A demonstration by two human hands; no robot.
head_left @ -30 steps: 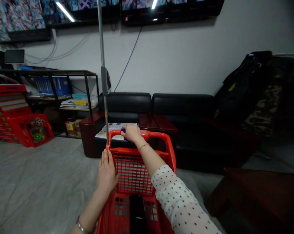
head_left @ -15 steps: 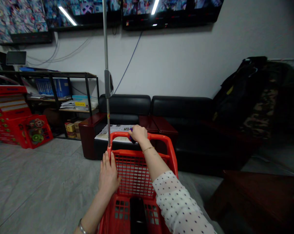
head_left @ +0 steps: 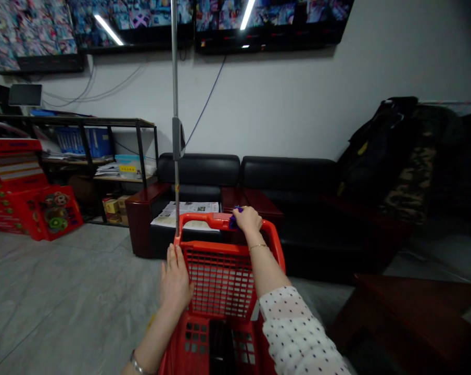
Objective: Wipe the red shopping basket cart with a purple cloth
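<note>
A red plastic shopping cart [head_left: 219, 245] stands in front of me, with a grid back panel and a looped handle across the top. My right hand [head_left: 249, 220] is closed on a bunched purple cloth [head_left: 232, 223], pressed against the right part of the handle. My left hand [head_left: 176, 284] lies on the cart's left side frame, fingers stretched out along it and thumb apart on the inner side. A metal pole [head_left: 175, 94] rises from the cart's left upper corner. In the bottom of the cart is a dark, glossy object [head_left: 221, 346] that I cannot make out.
Behind the cart is a black sofa [head_left: 290, 177] with dark red wooden arms and a newspaper [head_left: 192, 209] on its seat. A shelf [head_left: 118, 122] and red boxes [head_left: 14, 192] stand at the left. A dark wooden table [head_left: 410, 312] is at the lower right. Screens [head_left: 274, 44] hang above.
My right hand has slid the purple cloth to the right along the cart handle, from near its middle. My left hand has stayed on the side frame.
</note>
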